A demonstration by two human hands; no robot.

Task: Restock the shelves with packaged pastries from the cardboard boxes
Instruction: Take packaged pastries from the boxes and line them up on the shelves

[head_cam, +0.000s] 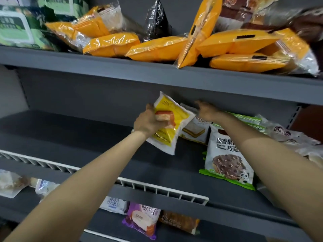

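Shelving in grey metal, three tiers in view. Left hand point(148, 122) near frame centre, fingers curled and clamped round a yellow-and-white pastry packet point(170, 122), held tilted above the middle shelf point(87, 137), not resting on it. Right hand point(207, 110) just at 3 o'clock of that packet, reaching toward the shelf back; blurred, so cannot tell whether its fingers are apart or together, nor whether it touches anything.

Middle shelf contents: at 4 o'clock of the held packet, a white sandwich-cake packet point(195, 131) standing toward the back; in front of it a green-edged chocolate pastry bag point(229, 158) with a panda print, leaning; pale wrapped packets point(293, 138) at the far 3 o'clock side. White wire fence point(157, 188) along part of the front edge.

Top shelf point(157, 74): orange packets point(157, 48) heaped loosely, one upright; a black pouch point(157, 21) behind; green packs point(21, 27) at 10 o'clock.

Bottom shelf, 6 o'clock: purple bread packet point(141, 220), white packet point(115, 205), brown packet point(180, 221).
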